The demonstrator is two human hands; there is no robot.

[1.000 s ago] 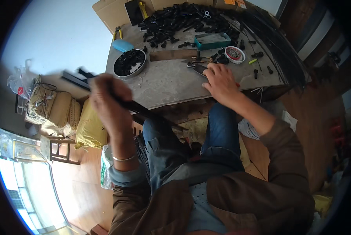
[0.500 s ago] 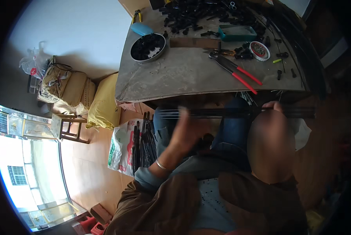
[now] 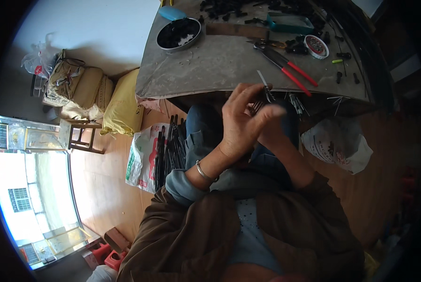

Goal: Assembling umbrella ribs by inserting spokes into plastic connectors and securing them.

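Note:
In front of the table edge, above my knees, my hands are brought close together. My left hand [image 3: 241,117], a bangle on its wrist, has its fingers curled and its thumb stretched to the right. Between the hands show the ends of a bundle of thin dark rods [image 3: 269,96], mostly covered by my fingers. A narrow pale strip [image 3: 262,78] sticks up from there past the left fingertips. My right hand [image 3: 269,133] is behind the left thumb around the bundle; its fingers are largely hidden. Red-handled cutters [image 3: 288,69] lie on the table beyond.
On the grey table [image 3: 210,70] are a bowl of black pieces [image 3: 175,37], a wooden block [image 3: 236,31], a teal tray [image 3: 290,22] and a round white tub [image 3: 316,47]. Black rods [image 3: 172,150] lie on a plastic sack by my left knee. A white bag [image 3: 339,145] is at right.
The bundle lay level across both hands, which were far apart. Now the right hand has come left to meet the left hand, and the bundle's ends are between them. The view has shifted slightly.

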